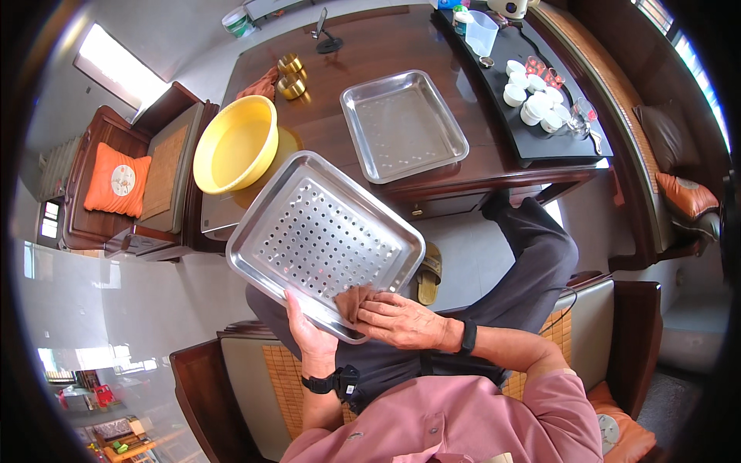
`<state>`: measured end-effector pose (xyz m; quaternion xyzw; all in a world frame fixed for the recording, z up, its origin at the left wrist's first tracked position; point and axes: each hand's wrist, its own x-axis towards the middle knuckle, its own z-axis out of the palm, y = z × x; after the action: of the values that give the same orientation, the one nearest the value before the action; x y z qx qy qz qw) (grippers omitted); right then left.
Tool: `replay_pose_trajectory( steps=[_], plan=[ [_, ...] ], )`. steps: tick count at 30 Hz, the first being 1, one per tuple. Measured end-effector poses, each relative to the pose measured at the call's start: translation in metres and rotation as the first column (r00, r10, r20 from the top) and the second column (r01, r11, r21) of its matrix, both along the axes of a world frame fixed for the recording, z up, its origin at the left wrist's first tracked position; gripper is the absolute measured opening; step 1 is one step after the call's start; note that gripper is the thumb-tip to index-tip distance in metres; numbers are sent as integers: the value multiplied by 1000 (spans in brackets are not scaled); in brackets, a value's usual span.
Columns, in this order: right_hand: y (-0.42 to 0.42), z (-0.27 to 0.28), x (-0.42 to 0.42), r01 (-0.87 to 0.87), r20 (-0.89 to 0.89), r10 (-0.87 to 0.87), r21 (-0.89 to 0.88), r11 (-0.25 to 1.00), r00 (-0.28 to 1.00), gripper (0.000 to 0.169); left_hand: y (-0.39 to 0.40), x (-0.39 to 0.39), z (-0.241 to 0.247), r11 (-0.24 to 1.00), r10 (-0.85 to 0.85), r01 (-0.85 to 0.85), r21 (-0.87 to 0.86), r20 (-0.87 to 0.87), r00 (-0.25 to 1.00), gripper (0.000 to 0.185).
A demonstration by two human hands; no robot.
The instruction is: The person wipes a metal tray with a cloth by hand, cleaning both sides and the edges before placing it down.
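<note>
A perforated stainless-steel tray (324, 243) is tilted above my lap, its near rim held in my left hand (312, 333), thumb over the edge. Bunched in my right hand (399, 321) is a brown cloth (354, 301), which lies against the tray's inner near corner. Beyond it, on the dark wooden table, rests a second metal tray (405, 127), without visible holes. A yellow plastic basin (237, 144) stands at the table's left side. The fingers of my left hand are hidden beneath the perforated tray.
Two gold-coloured bowls (290, 85) and a reddish-brown cloth (260, 85) lie behind the basin. At the right, a black tea tray (556, 139) bears white cups (538, 104), glassware and a clear plastic jug (481, 33). A phone stand (329, 43) is at the far edge. A slipper (429, 275) lies on the floor.
</note>
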<state>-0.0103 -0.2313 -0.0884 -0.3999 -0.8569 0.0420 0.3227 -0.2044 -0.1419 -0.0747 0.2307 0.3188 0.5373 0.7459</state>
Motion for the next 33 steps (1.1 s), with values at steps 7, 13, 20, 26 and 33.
replay_pose_trajectory(
  steps=[7, 13, 20, 26, 33],
  plan=[
    [1, -11, 14, 51, -16, -49, 109, 993, 999, 33, -1, -5, 4, 997, -65, 65, -31, -12, 998, 60],
    [2, 0, 24, 39, -65, -27, 183, 982, 998, 32, -5, -8, 20, 988, -67, 56, -142, -74, 995, 59],
    [-3, 37, 42, -162, -595, 72, -100, 982, 801, 29, -6, -10, 22, 984, -179, 179, 4, -27, 984, 55],
    [-27, 28, 108, -340, -875, -454, -483, 807, 165, 21, 10, -5, -20, 963, 190, -37, 268, -571, 799, 49],
    [-16, -25, 145, -437, -746, -611, -472, 766, -266, 37, 8, -20, -25, 889, -447, 456, -23, -247, 859, 96]
  ],
)
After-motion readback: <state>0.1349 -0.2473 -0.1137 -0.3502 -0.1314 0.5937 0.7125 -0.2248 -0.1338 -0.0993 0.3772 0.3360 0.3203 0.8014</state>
